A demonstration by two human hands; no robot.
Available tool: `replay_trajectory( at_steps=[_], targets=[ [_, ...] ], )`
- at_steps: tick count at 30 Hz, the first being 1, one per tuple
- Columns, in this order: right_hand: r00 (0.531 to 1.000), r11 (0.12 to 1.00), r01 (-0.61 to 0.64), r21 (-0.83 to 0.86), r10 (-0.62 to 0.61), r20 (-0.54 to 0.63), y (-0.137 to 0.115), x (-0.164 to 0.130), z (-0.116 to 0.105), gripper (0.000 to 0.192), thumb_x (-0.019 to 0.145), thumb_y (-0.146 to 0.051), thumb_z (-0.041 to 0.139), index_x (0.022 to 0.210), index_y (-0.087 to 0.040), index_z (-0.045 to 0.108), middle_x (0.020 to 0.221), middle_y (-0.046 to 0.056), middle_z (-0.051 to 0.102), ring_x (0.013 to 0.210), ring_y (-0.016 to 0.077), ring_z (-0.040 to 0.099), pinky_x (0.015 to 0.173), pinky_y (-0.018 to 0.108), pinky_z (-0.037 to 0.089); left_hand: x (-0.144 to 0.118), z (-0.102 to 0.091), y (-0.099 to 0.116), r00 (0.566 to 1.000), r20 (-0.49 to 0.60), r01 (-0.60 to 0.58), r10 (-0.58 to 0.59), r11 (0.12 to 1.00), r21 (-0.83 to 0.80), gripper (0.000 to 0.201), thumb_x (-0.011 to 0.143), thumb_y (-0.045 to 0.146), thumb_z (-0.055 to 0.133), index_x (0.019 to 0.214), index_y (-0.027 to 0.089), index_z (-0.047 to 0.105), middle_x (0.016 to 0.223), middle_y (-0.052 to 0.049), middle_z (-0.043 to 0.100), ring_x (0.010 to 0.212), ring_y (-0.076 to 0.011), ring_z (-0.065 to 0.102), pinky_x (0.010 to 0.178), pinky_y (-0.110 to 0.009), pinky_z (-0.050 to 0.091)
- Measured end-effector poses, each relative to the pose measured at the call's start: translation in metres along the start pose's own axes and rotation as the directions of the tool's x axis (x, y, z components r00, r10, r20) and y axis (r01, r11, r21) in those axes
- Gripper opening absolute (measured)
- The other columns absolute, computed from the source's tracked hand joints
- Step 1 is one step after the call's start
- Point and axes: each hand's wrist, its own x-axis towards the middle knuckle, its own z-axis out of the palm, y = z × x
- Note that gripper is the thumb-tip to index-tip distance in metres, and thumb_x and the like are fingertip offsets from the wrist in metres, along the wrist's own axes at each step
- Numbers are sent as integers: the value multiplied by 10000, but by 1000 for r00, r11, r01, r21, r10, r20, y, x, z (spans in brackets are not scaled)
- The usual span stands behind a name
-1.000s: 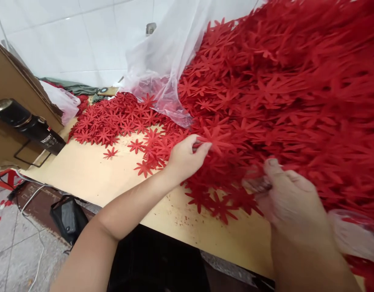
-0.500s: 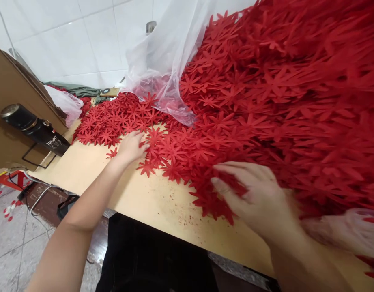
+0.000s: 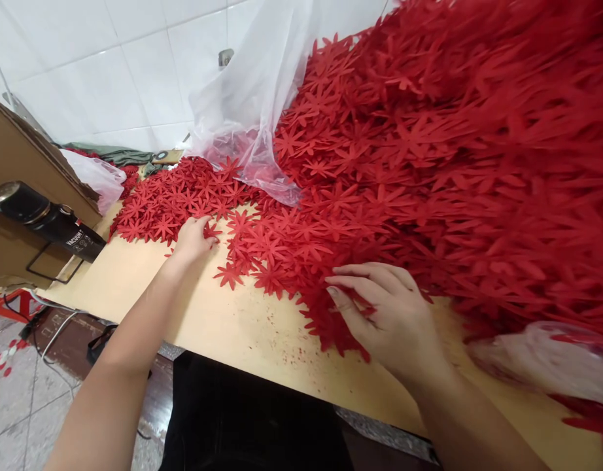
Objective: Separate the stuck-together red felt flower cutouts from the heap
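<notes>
Since half a second ago the left hand [image 3: 192,237] is sitting a little further left along the near edge of the small flat spread of red flower cut-outs [image 3: 176,199], and the right hand [image 3: 390,317] is lying flatter, its fingers drawn in closer at the near fringe of the big red heap [image 3: 429,163].

A clear plastic sheet [image 3: 247,104] is draping down from the far wall over the heap's left flank, lying between the heap and the flat spread. A second bit of clear plastic [image 3: 541,356] is bunching at the near right. At the far left a black flask [image 3: 46,222] is lying against a brown cardboard box [image 3: 17,170], and a green cloth [image 3: 115,156] is lying by the tiled wall.

The left hand is loosely curled, fingertips touching one cut-out [image 3: 210,231] at the spread's edge; whether it is pinching it, I cannot tell. The right hand is open, fingers spread and pressing on cut-outs on the bench [image 3: 262,333], grasping nothing.

Two hands, two plastic sheets, one flask; the cut-outs are too many to count.
</notes>
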Motion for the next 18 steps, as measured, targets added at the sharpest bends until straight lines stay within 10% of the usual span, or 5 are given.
replay_trajectory(
  at_steps=[5,10,13,18],
  targets=[
    [998,991,-66,114,68,-17,-15,8,9,155,854,-251,562,923,-186,686,914,96,683,916,240,592,843,447,499,-5,-25,16,993,-75,54,-93,911,-410,607,672,91,591,1269,203,571,980,-58,662,861,-189,629,875,-341,486],
    [966,872,-226,434,258,-14,-34,32,19,389,864,-388,552,1205,-207,598,1218,137,602,1142,257,573,968,477,489,-58,-37,84,998,55,62,-32,345,-936,622,601,66,606,1198,239,623,804,7,692,721,-139,637,692,-246,508],
    [934,759,-298,579,356,15,-43,49,27,478,863,-466,537,1275,-224,555,1316,131,561,1231,255,534,1039,483,447,-92,-21,130,944,310,306,113,50,-951,578,633,76,606,1183,251,637,851,1,709,746,-127,653,737,-237,512],
    [858,671,-409,619,513,10,-46,44,38,484,891,-463,493,1286,-192,561,1282,133,609,1209,258,566,1046,508,434,-104,-12,171,904,423,374,-68,-357,-856,403,890,313,440,1256,196,565,1204,-65,656,1149,-178,594,980,-290,464]
  ],
)
